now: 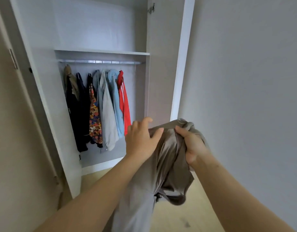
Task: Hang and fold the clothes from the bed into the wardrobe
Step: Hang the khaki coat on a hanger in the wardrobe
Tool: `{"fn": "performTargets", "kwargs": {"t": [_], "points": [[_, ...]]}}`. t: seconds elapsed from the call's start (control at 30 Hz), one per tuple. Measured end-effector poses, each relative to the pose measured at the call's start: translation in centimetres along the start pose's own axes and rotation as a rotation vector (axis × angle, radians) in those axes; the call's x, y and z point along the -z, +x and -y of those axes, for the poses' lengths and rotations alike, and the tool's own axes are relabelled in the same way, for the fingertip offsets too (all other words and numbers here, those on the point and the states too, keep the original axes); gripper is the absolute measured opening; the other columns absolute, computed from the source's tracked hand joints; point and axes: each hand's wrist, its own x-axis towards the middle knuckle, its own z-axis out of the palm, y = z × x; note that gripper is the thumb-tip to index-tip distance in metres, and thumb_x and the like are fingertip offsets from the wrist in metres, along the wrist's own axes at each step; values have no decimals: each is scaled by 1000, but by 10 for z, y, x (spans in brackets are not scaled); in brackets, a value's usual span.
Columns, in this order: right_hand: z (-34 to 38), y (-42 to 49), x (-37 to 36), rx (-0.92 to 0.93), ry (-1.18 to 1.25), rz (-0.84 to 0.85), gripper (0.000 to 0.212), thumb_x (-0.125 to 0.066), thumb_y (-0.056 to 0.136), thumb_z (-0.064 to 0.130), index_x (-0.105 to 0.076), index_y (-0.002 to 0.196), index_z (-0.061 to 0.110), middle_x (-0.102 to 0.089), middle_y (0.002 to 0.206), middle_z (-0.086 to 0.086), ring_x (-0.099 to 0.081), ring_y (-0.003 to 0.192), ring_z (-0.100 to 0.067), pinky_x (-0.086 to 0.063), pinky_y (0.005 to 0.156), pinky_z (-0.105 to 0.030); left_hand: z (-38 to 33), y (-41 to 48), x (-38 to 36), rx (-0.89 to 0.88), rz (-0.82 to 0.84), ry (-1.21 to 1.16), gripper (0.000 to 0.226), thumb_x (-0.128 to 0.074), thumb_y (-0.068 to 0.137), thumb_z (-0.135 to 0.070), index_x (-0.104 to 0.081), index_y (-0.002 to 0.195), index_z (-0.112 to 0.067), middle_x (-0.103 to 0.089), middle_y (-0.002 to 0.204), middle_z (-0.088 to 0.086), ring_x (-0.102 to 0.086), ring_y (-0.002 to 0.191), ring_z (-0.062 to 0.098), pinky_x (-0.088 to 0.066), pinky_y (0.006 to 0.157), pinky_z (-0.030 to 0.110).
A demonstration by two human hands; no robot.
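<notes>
Before the wardrobe [100,52]: one taupe garment [169,164], on hanger [167,124].
My right hand [193,144] grips its bunched fabric; my left hand [141,139] pinches its shoulder.

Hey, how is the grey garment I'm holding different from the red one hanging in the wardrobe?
The grey garment is bunched up in the right hand, off the rail; the red garment hangs straight down from that rail. The grey garment is plain, while the red garment has white stripes. The grey garment is outside the wardrobe; the red garment is inside. Both are clothing.
</notes>
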Motion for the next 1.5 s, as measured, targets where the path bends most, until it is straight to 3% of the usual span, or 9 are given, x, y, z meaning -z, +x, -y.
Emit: {"fn": "performTargets", "kwargs": {"t": [0.17,0.37,0.67,0.93,1.07,1.23,1.33,1.4,1.5], "points": [[-7,54,-22,18,-89,36,19,-55,93,17,-65,103,5,-73,85,-10,-71,69,-18,-54,52,-24,13,33,-9,120,396,-546,32,-38,88,-62,-47,106,-37,-53,103,-14,-52,102,6,-45,88,31],[-9,142,-27,-33,-48,103,24,-41,99,12,-64,93,14,-71,78,-11,-69,66,-20,-57,55,-28,51,98,-41,173,295,-400,33,-69,78,-37,-48,103,-33,-57,93,-15,-55,88,2,-43,68,17],[32,301,-19,-207,-37,106,28,-45,98,25,-66,90,8,-71,63,-10,-68,58,-21,-51,40,-27,85,250,-115,323,315,-267,18,-49,87,-12,-43,101,-22,-54,91,2,-58,87,21,-52,69,31],[35,442,-50,-176,-280,87,18,-51,96,25,-59,87,12,-64,91,-9,-61,85,-24,-48,78,-34,170,343,-113,973,33,-1023,39,-35,92,2,-64,66,3,-64,62,15,-60,50,24,-51,59,35],[20,514,-69,-38,-423,-11,17,-52,95,19,-55,82,9,-57,80,-10,-54,70,-19,-47,65,-29,228,397,-94,985,27,-1188,35,-48,86,-16,-54,52,-9,-56,57,8,-53,53,22,-44,58,30],[6,605,-105,-4,-548,-51,11,-56,92,17,-56,85,9,-57,80,-10,-54,72,-19,-46,71,-30,308,477,-93,820,483,-413,33,-74,74,-6,-56,102,-4,-63,103,10,-60,91,22,-51,76,29],[11,661,-131,6,-598,-69,7,-59,90,16,-56,87,10,-58,86,-12,-55,74,-21,-47,66,-30,352,519,-94,683,648,147,10,-61,86,-16,-55,82,-9,-54,88,5,-51,87,16,-41,61,19],[11,694,-147,7,-623,-60,8,-60,89,15,-56,91,8,-58,83,-12,-56,73,-21,-48,65,-31,380,552,-94,684,538,120,21,-52,92,-13,-55,71,-12,-47,74,2,-49,87,20,-37,58,19],[-2,733,-165,-28,-658,-27,12,-61,89,15,-57,96,6,-59,86,-14,-58,76,-23,-52,69,-33,397,599,-95,775,249,-192,22,-56,88,-6,-61,107,4,-62,89,6,-59,86,25,-48,74,28]]}}
